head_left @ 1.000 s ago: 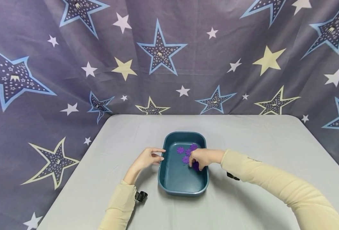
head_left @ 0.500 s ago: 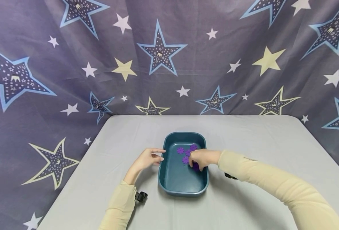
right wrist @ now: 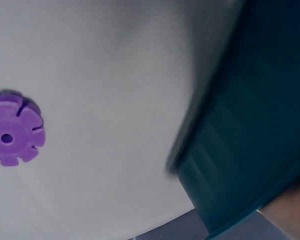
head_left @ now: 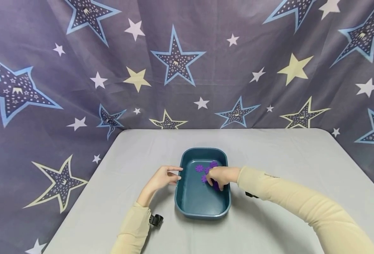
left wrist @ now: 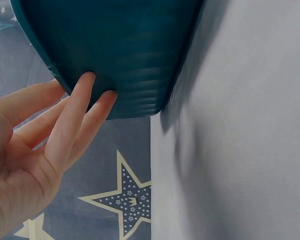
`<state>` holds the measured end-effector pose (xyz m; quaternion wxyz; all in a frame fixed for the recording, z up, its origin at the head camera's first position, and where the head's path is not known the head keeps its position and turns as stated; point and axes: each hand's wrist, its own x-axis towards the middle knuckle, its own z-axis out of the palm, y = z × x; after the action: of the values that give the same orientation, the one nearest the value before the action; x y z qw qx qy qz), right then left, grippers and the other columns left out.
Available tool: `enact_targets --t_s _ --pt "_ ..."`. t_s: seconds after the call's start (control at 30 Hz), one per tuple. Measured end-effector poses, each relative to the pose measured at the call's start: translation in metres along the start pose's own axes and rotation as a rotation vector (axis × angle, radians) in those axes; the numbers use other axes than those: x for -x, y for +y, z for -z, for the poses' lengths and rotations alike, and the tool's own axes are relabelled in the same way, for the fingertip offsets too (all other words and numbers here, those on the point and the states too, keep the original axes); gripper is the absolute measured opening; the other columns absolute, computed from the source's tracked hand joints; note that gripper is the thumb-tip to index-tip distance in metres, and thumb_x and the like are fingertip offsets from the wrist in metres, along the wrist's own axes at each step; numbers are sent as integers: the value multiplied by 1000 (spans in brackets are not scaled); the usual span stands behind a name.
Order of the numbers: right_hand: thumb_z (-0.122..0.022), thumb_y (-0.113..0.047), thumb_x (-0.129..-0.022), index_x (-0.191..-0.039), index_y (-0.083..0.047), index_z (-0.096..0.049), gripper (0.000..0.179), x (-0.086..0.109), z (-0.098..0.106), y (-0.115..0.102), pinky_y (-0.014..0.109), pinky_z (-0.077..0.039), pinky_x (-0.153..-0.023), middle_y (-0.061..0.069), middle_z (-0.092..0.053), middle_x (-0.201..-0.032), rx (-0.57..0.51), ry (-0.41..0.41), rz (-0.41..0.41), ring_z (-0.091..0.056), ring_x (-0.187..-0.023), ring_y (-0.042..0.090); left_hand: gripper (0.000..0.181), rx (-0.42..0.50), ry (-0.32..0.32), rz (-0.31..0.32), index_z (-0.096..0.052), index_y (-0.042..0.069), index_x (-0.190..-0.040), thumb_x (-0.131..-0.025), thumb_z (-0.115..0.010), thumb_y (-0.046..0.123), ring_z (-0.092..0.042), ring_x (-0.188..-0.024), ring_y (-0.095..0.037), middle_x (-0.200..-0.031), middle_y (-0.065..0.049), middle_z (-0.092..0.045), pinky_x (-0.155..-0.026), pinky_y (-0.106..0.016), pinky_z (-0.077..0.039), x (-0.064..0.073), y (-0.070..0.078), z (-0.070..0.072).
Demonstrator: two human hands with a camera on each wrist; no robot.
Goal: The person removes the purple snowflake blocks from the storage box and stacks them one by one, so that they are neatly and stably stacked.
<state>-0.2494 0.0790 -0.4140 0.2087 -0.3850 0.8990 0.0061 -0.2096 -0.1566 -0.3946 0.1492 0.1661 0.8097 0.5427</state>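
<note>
Against the left outer wall of a dark teal tub (head_left: 199, 199) rests my left hand (head_left: 161, 177). In the left wrist view the fingertips (left wrist: 110, 98) touch that wall, fingers long and fairly straight. My right hand (head_left: 221, 175) reaches over the right rim into the tub, fingers bent down among several purple flower-shaped discs. One disc (head_left: 199, 168) lies apart on the tub floor; another disc (head_left: 216, 186) shows between thumb and fingers, and I cannot tell whether it is gripped. In the right wrist view the tub wall hides most of that hand (right wrist: 290, 212).
A single notched purple disc (right wrist: 22, 131) lies on the pale table outside the tub, seen only in the right wrist view. A star-patterned curtain (head_left: 187, 95) hangs behind the table's back edge. Each wrist carries a small black camera (head_left: 156, 220).
My right hand and sleeve have shifted slightly left, the fingertips moving further over the discs. The left hand keeps its place at the tub. The whole head view has dropped a little.
</note>
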Motion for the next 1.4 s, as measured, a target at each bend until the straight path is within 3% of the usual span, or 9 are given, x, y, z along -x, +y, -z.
enact_targets --t_s 0.4,0.7,0.93,1.17,1.4 --pt "-80 -4 -59 -72 -15 -62 25 -2 -1 3 19 -45 -69 -6 -51 -78 -16 16 26 -46 -75 8 36 -10 -5 0 -47 -18 -115 -82 -53 -7 -61 -82 -39 -101 -36 -55 -72 -46 -53 -1 0 0" --pt "-80 -2 -58 -72 -14 -63 25 2 0 3 17 -44 -66 -5 -51 -77 -39 45 76 -44 -73 7 36 -8 -5 -5 -47 -18 -115 -82 -54 -7 -60 -82 -40 -99 -35 -56 -72 -48 -52 0 0 0" --pt "-79 0 -60 -76 -11 -67 23 1 1 5 16 -45 -61 -4 -59 -75 -80 63 110 -46 -68 6 36 -14 -2 -5 -47 -18 -115 -82 -54 -7 -60 -82 -41 -100 -36 -56 -72 -48 -52 0 0 0" --pt "-73 9 -62 -77 -9 -68 24 2 3 7 14 -44 -59 -2 -60 -76 -143 66 166 -48 -69 9 36 -11 -4 -5 -47 -18 -115 -82 -54 -6 -60 -81 -41 -98 -35 -56 -73 -51 -51 0 -1 0" --pt "-60 19 -65 -78 -5 -70 30 4 6 8 12 -45 -60 1 -65 -79 -203 97 230 -54 -71 13 36 -24 -1 -6 -47 -17 -116 -82 -54 -6 -61 -81 -39 -100 -35 -56 -71 -46 -53 1 1 0"
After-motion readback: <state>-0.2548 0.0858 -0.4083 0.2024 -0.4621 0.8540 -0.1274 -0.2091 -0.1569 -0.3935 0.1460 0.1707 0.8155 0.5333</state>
